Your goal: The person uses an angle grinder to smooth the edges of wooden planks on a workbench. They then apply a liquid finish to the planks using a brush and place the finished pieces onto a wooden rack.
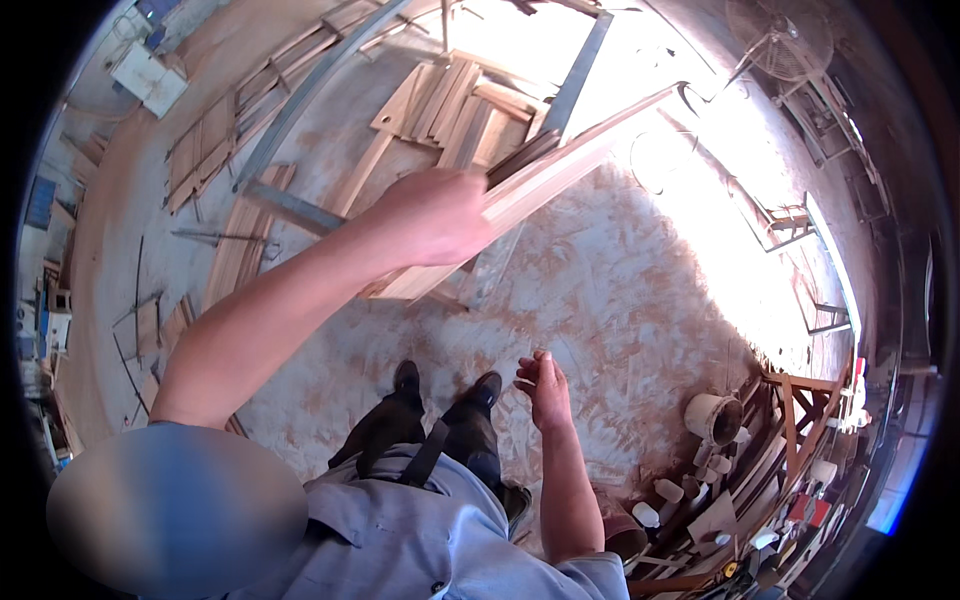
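Observation:
My left hand (pixel 440 215) reaches out over a long stack of pale wooden boards (pixel 565 172). It is closed in a fist and slightly blurred; what its fingers hold, if anything, is hidden. A dark strip (pixel 525 155) runs along the boards' far edge, just past the knuckles. The boards slant from the lower left up to the right, across a grey metal frame (pixel 585 70). Low in front of my body, my right hand (pixel 546 388) hangs apart from the boards, fingers loosely curled and slightly apart, with nothing visible in it.
Beyond the boards lie wooden panels (pixel 440 100). More planks (pixel 245 235) rest at left. A bucket (pixel 712 418), white containers (pixel 645 514) and scrap wood crowd the lower right. A fan (pixel 780 38) stands at the far right, near strong sunlight on the dusty floor (pixel 640 300).

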`<state>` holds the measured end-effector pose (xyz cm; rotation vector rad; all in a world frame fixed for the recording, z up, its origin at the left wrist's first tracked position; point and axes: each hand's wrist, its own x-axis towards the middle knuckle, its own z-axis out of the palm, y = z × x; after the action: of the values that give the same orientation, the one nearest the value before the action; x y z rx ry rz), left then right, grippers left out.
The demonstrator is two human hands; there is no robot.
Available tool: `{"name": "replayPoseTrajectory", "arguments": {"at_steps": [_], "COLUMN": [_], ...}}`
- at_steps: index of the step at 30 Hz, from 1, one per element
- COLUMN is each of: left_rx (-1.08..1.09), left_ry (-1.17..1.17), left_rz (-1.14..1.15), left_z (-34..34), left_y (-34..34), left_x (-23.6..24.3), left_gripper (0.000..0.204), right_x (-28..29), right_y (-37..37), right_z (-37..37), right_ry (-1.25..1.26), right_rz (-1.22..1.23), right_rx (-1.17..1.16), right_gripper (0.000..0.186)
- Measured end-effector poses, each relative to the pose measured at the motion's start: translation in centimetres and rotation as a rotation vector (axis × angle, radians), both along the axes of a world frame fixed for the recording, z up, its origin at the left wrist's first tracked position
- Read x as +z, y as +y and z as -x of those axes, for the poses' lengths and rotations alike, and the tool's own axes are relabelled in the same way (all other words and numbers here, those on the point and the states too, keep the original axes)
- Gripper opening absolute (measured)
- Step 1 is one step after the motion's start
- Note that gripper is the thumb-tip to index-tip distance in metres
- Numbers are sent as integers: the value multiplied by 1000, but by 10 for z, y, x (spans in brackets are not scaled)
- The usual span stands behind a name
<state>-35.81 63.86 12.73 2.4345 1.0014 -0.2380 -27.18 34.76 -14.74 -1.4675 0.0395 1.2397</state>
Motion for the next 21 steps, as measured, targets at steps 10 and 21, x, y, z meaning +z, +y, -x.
{"name": "replayPoseTrajectory", "arguments": {"at_steps": [10,21], "left_rx": [17,89], "left_ry": [74,113], "left_rz": [-224,-83], "left_z": [12,74], "left_y": [1,7], "left_x": [3,19], "left_gripper": [27,39], "right_x": [16,-5], "right_y": [-25,-51], "right_z": [-60,-69], "right_ry": [-75,-46], "right_rz": [-11,82], "right_rx": [-10,-4], "right_gripper": [46,43]}}
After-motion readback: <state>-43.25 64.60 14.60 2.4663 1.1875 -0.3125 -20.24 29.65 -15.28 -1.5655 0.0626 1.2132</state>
